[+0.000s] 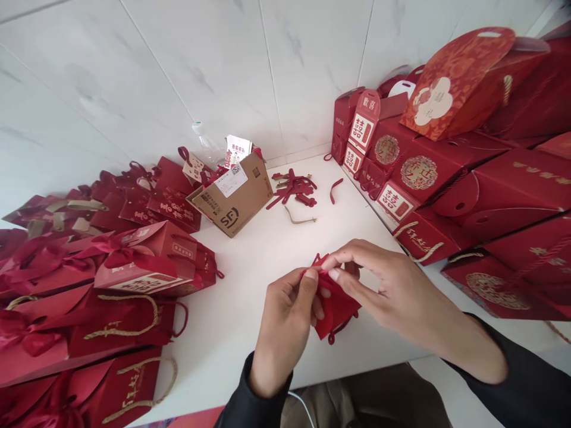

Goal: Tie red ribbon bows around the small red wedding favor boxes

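A small red bag with dark red cords is held just above the white table, between my two hands. My left hand grips its upper left edge, thumb on top and fingers behind. On the right, my right hand pinches the bag's top edge with thumb and index finger; its other fingers are partly hidden. Dark red cord loops hang below the bag. Beyond it on the table lie a pile of dark red straps, a single red strap and a beige cord.
Red gift boxes with ribbons and rope handles crowd the left side. A brown cardboard box leans near the wall. More red boxes are stacked on the right. The white table runs to a tiled wall.
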The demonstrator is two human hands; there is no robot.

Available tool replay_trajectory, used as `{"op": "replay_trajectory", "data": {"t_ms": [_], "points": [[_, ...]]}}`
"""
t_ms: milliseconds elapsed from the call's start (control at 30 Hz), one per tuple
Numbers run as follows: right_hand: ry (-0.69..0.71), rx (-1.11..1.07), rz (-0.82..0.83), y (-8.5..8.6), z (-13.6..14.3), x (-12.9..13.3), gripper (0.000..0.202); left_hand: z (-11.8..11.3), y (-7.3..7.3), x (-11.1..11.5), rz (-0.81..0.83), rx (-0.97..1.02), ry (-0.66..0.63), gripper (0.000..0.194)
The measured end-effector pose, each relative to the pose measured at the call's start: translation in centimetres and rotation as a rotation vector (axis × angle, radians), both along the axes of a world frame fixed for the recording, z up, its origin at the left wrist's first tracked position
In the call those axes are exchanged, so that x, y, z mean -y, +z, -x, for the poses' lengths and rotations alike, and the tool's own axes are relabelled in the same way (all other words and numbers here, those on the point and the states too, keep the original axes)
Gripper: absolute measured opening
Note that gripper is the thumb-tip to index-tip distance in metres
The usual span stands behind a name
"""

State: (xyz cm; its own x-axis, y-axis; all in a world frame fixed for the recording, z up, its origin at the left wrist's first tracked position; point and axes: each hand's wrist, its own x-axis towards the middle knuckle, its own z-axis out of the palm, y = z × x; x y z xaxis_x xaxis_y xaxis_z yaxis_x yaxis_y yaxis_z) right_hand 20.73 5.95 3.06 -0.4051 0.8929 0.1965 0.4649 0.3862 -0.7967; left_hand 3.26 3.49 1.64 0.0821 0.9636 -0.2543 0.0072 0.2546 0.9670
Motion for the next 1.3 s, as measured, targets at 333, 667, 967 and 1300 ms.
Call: {"op": "replay_trajectory", "data": {"t_ms": [333, 667, 967, 1300], "points": [[0.081, -0.019, 0.177, -0.8, -0.4, 0.0, 0.017, 0.5, -0.1, -0.1, 0.101, 0.213, 0.047, 0.021], [0.178, -0.127, 0.315, -1.3, -0.2, -1.6, 0.018, 1.2, -0.6, 0.1, 0.067, 0.177, -0.01, 0.028], [0.102, -0.094, 0.22, -1.6, -0.2, -1.7, 0.018, 1.0, -0.5, -0.2, 0.065, 0.151, -0.045, 0.028], [0.168, -0.101, 0.265, -1.3, -0.2, -1.8, 0.025, 0.7, -0.9, 0.1, -0.07, -0.067, -0.023, 0.011]]}}
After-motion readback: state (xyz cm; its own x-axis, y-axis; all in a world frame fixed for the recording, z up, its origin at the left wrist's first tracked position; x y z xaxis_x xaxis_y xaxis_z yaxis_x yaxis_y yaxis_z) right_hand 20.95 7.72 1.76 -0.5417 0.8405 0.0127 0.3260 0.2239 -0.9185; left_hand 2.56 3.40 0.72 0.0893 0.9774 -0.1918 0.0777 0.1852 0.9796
